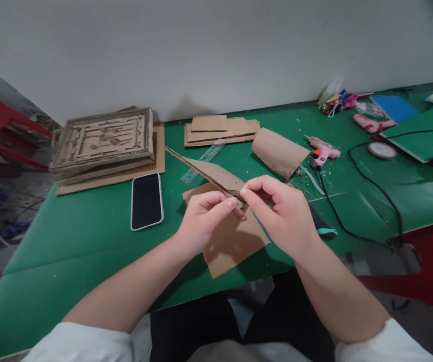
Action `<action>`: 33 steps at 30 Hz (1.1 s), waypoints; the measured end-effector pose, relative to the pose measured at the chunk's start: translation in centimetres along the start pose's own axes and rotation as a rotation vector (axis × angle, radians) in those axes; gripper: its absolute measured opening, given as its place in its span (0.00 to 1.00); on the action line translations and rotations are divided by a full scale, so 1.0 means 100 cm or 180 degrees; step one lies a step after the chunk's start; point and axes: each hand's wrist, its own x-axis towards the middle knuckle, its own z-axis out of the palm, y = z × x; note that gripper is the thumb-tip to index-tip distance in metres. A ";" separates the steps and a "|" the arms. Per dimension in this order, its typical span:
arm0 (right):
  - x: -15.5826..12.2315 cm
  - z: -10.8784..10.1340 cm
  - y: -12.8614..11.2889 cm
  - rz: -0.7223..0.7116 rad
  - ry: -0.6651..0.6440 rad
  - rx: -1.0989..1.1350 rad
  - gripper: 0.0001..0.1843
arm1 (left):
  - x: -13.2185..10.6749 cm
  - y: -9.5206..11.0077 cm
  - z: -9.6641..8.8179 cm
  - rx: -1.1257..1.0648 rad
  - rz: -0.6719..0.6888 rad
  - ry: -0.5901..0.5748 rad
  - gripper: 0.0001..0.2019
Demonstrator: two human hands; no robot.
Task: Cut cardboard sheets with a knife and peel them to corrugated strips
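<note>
My left hand (pixel 203 218) and my right hand (pixel 279 211) both pinch the near end of a long, narrow cardboard strip (pixel 205 171), held above the green table (pixel 88 231). The strip points away to the upper left. Under my hands lies a flat cardboard sheet (pixel 231 246) near the table's front edge. A clear plastic ruler (pixel 201 162) lies beneath the strip's far part.
A black phone (pixel 146 201) lies left of my hands. Behind it sits a cardboard maze board (pixel 103 143) on a cardboard base. Stacked cardboard pieces (pixel 220 129), a rolled cardboard piece (pixel 277 152), a pink glue gun (pixel 324 150) with black cord (pixel 374 186), and tape roll (pixel 382 150) lie beyond.
</note>
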 end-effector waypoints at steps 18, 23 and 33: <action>-0.003 -0.009 -0.005 -0.0423 -0.0066 -0.0340 0.09 | 0.000 -0.004 -0.006 0.0982 0.0696 -0.0129 0.13; -0.004 -0.009 -0.002 -0.0728 -0.0019 -0.0608 0.09 | -0.001 -0.003 -0.007 0.1509 0.0888 -0.0184 0.12; -0.007 0.009 0.000 -0.0959 0.0388 -0.0893 0.08 | -0.002 -0.006 -0.004 0.0990 0.0975 -0.0022 0.10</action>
